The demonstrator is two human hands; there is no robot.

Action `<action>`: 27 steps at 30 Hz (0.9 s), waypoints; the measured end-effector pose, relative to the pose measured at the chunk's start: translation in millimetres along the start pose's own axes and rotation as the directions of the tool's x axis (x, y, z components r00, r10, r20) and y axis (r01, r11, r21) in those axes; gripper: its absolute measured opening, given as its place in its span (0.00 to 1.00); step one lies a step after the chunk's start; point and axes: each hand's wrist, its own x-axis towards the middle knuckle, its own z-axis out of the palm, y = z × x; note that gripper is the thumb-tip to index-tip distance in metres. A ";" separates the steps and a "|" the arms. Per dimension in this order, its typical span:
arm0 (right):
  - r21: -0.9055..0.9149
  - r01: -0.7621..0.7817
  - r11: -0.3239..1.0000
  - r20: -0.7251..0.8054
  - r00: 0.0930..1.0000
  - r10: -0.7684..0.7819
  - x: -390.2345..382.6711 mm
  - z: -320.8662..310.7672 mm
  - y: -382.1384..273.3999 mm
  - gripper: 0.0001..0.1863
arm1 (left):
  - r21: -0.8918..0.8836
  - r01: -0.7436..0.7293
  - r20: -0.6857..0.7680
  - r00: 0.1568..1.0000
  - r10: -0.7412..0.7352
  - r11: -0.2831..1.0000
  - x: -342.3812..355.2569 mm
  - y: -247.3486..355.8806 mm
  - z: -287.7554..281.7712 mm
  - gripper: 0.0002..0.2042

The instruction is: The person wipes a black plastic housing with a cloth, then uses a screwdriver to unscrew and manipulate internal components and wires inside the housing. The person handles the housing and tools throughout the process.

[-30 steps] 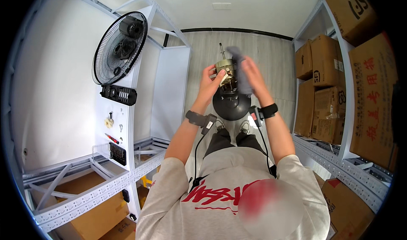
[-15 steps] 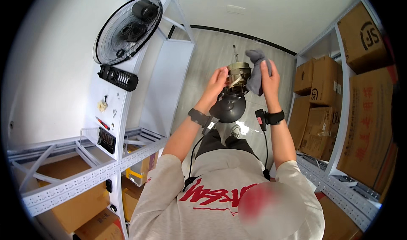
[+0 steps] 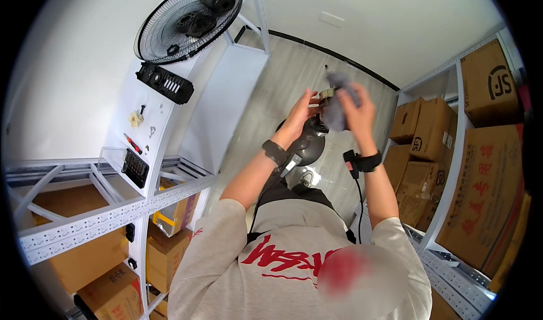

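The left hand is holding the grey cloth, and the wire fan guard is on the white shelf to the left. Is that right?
The hand is wrong: the head view shows the right hand holding the grey cloth. The wire fan guard is on the white shelf to the left.

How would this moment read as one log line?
left hand: at the metal motor, contact unclear | right hand: holding grey cloth at the motor | nearby: black fan grille, cardboard boxes
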 end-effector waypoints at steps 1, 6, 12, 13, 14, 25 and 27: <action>0.169 0.000 0.986 -0.141 0.990 0.024 10.7 -10.5 11.3 0.21 | 0.033 -0.004 -0.005 1.000 0.004 0.999 -1.1 2.1 0.2 0.31; 0.675 -0.037 0.737 -0.177 0.961 0.210 25.1 -61.2 54.2 0.24 | 0.382 -0.035 0.013 0.999 0.032 0.923 3.0 18.3 8.1 0.30; 0.818 -0.476 0.322 0.370 0.865 0.340 -4.7 4.6 112.3 0.29 | 0.588 -0.055 0.054 0.998 0.028 0.807 20.4 21.2 12.9 0.28; 0.866 -0.441 0.236 0.362 0.878 0.312 -9.4 12.8 107.0 0.29 | 0.584 -0.061 0.053 0.998 0.037 0.809 20.6 21.0 13.0 0.28; 0.866 -0.441 0.235 0.366 0.880 0.301 -10.1 15.1 108.7 0.29 | 0.505 -0.044 -0.029 0.997 0.068 0.862 16.5 23.8 15.8 0.26; 0.758 -0.057 0.650 0.138 0.987 -0.075 0.1 4.0 73.3 0.28 | 0.625 -0.145 -0.050 0.973 0.224 0.767 6.9 1.1 26.0 0.21; 0.852 -0.304 0.427 0.287 0.952 0.105 5.0 12.3 68.3 0.28 | 0.661 -0.182 -0.048 0.958 0.283 0.728 6.2 5.1 30.3 0.20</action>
